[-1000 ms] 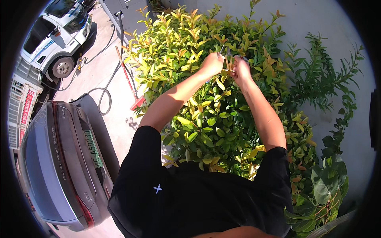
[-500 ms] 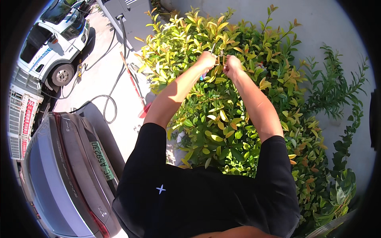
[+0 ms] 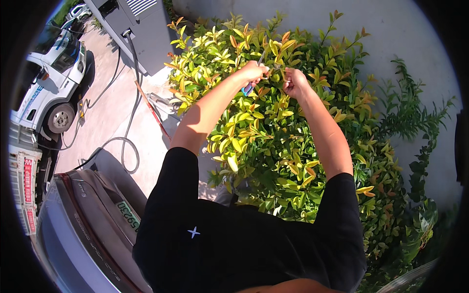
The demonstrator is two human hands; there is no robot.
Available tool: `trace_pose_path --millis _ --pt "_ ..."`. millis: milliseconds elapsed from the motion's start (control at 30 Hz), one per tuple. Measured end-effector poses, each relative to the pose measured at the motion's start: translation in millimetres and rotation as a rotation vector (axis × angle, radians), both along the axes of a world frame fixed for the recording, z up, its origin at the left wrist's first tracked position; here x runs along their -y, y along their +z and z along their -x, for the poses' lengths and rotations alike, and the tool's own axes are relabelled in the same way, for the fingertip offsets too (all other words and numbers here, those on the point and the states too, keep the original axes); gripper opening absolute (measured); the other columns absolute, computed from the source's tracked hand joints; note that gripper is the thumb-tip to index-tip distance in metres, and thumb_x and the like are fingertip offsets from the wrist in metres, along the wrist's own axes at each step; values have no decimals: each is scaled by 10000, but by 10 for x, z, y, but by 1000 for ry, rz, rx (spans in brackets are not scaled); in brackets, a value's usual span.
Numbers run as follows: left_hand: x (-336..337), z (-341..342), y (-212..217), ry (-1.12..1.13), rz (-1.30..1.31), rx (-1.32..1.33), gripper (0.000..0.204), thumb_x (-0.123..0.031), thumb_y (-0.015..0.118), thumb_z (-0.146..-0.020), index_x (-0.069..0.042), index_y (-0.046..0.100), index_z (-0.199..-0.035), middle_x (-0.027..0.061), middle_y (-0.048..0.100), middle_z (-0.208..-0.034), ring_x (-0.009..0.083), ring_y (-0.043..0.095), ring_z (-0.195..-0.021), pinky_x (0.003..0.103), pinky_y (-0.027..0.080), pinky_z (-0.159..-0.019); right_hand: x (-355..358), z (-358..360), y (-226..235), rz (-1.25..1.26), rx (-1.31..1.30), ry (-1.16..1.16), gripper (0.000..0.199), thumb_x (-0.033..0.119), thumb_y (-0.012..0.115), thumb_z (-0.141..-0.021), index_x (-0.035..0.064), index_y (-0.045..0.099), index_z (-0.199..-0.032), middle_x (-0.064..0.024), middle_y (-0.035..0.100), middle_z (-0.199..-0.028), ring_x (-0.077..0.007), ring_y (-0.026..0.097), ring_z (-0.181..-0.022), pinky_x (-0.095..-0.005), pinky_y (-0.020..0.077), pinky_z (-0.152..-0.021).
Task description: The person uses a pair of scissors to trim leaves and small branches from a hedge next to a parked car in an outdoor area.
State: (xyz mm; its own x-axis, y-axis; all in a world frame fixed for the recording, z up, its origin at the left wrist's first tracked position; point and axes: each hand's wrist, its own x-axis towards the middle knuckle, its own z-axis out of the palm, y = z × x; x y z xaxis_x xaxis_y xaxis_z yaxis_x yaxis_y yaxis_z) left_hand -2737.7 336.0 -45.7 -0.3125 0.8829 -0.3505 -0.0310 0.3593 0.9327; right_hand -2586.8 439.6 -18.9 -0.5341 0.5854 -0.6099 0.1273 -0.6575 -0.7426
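Note:
My left hand (image 3: pixel 254 72) is closed around a pair of scissors over the upper part of a leafy bush (image 3: pixel 273 132). The scissors' blue handle (image 3: pixel 247 89) sticks out below the fingers, and a thin blade points up past them. Slightly to the right, my right hand (image 3: pixel 296 84) has its fingers pressed together among the yellow-green leaves. What lies between those fingers is too small to make out. A short gap separates the two hands.
A grey wall (image 3: pixel 391 34) stands behind the bush and along its right side. To the left are a grey cabinet (image 3: pixel 141 34) with a black cable (image 3: pixel 123 139), a red pole (image 3: pixel 151 108), a parked dark car (image 3: pixel 93 219) and a white truck (image 3: pixel 53 83).
My right hand has moved a little to the right and down, widening the gap between my hands. The view has shifted, so the car and truck sit lower and further left.

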Motion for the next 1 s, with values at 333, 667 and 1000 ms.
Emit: trace_pose_path --millis 333,667,1000 --pt "170 -311 -229 285 -190 -89 281 -220 484 -971 -37 550 -769 -1 430 -478 112 341 -354 308 261 -358 565 182 -126 -80 -80 -243 234 241 478 -958 154 437 -745 38 365 -552 -107 328 -451 -248 283 -426" --pt "1075 781 -7 -38 126 -71 266 -244 485 -957 -44 566 -801 -37 415 -532 70 363 -414 248 290 -373 741 697 -264 102 9 219 385 259 475 -976 164 379 -615 63 320 -495 -73 248 -389 -203 276 -365" --pt "757 518 -331 231 170 -384 282 -220 492 -926 21 633 -887 151 655 -687 264 627 -549 400 491 -522 1201 1052 -345 -55 5 -249 208 249 476 -966 107 458 -815 9 378 -598 -124 334 -496 -267 297 -435"
